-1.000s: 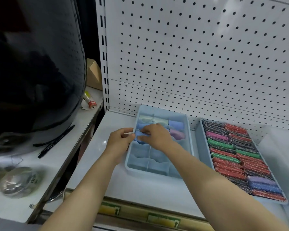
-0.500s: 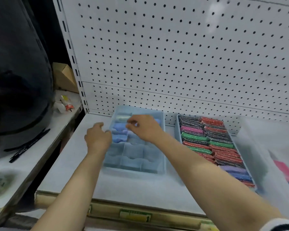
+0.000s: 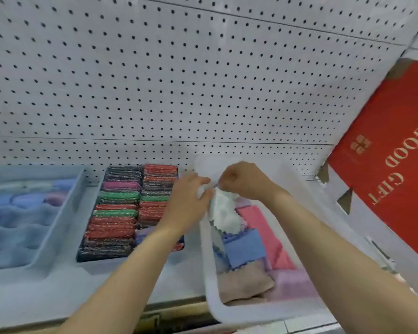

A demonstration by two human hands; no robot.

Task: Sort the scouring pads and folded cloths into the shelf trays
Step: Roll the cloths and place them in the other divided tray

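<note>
White pegboard wall (image 3: 179, 80), pale shelf (image 3: 82, 285) — red box (image 3: 396, 165) at right, perhaps cardboard

A white pegboard (image 3: 179, 80) is running across the whole back of the shelf, its dark holes lying in even rows, and a thin seam is crossing it low down. At the right a red box (image 3: 393, 213) is standing tilted in front of the pegboard, its gold lettering (image 3: 401, 152) reading GOOD GIFT and running sideways, with a small gold emblem (image 3: 361, 144) sitting beside the words. Brown triangular corner marks (image 3: 345, 201) are showing along the box's white edge. The pale shelf (image 3: 58, 292) is stretching out below, and a yellowish strip (image 3: 155, 319) is running along its front edge, blurred.
</note>
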